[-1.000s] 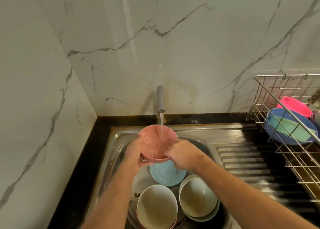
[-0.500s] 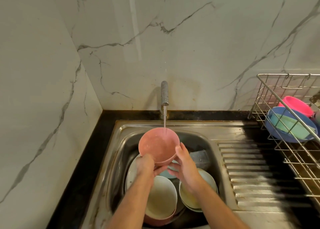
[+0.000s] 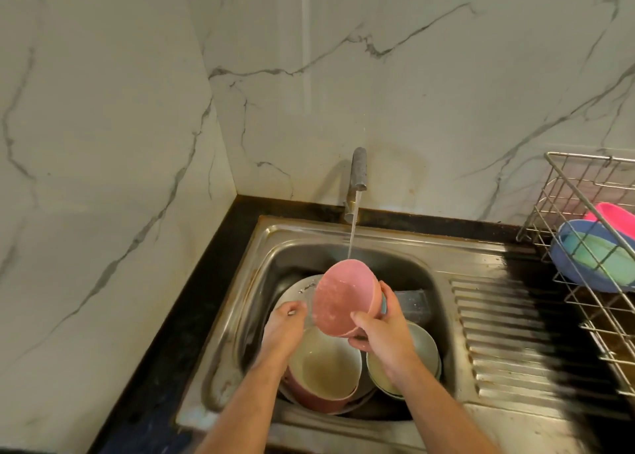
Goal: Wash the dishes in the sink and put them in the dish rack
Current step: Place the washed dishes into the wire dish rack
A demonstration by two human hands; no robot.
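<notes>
My right hand (image 3: 385, 330) grips the tilted pink bowl (image 3: 343, 299) under the tap (image 3: 359, 171); my left hand (image 3: 287, 323) hangs loose beside it.

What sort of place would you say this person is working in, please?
Most likely a home kitchen: a steel sink full of bowls under a running tap, a wire dish rack on the drainer, and marble-look wall tiles.
</notes>
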